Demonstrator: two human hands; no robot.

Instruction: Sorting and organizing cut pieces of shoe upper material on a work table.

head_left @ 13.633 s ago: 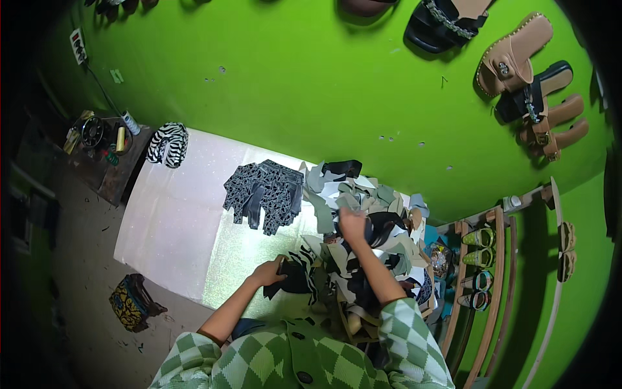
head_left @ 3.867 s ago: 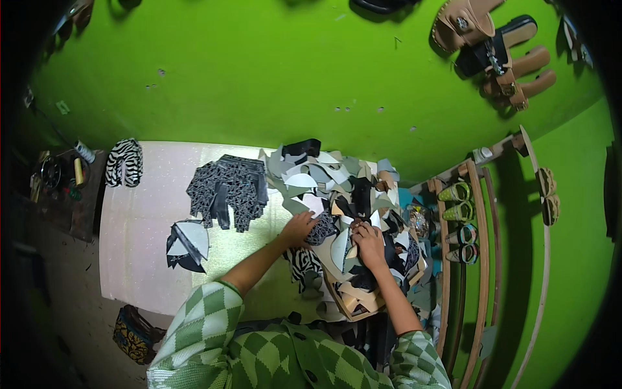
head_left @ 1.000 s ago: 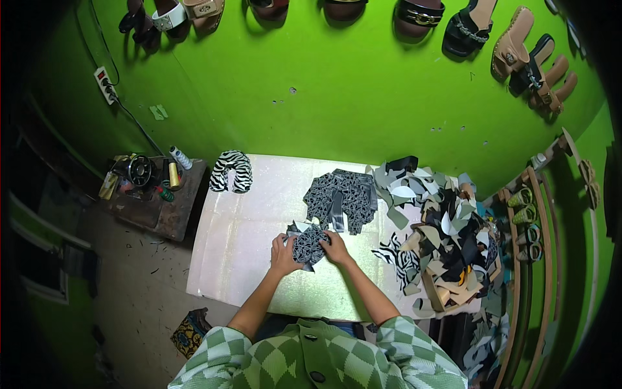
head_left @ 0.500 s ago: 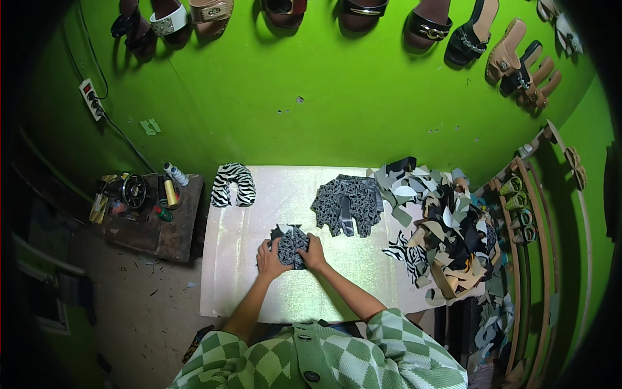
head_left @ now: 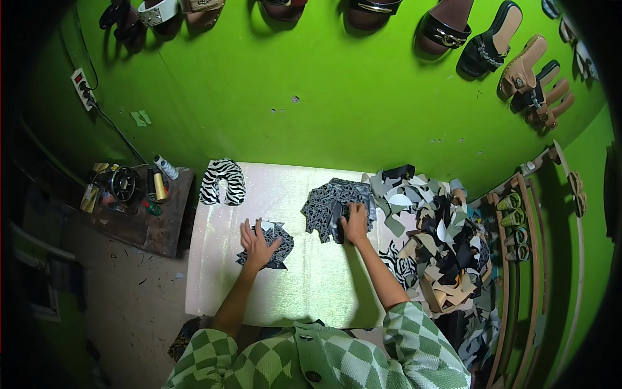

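Observation:
My left hand (head_left: 258,249) lies on a small stack of black-and-grey patterned cut pieces (head_left: 278,241) on the table, its fingers spread. To the right and farther back is a larger pile of curved pieces with the same pattern (head_left: 320,207), some showing a dark shiny side. My right hand (head_left: 354,225) is over the right part of this pile, with its fingers bent together on a piece; the fingertips are partly hidden. A stack of zebra-striped curved pieces (head_left: 210,185) sits at the table's far left corner, apart from both hands.
Mixed offcuts (head_left: 447,227) heap up along the right of the pale, shiny table (head_left: 291,298), with zebra-striped scraps (head_left: 396,267) at their near edge. A sewing machine (head_left: 124,185) and thread spools (head_left: 166,167) stand on a side table at left. Sandals (head_left: 489,48) hang on the green wall.
My right hand has left the small stack and moved right and away to the larger pile. My left hand has loosened and now rests spread on the small stack. The view has shifted slightly.

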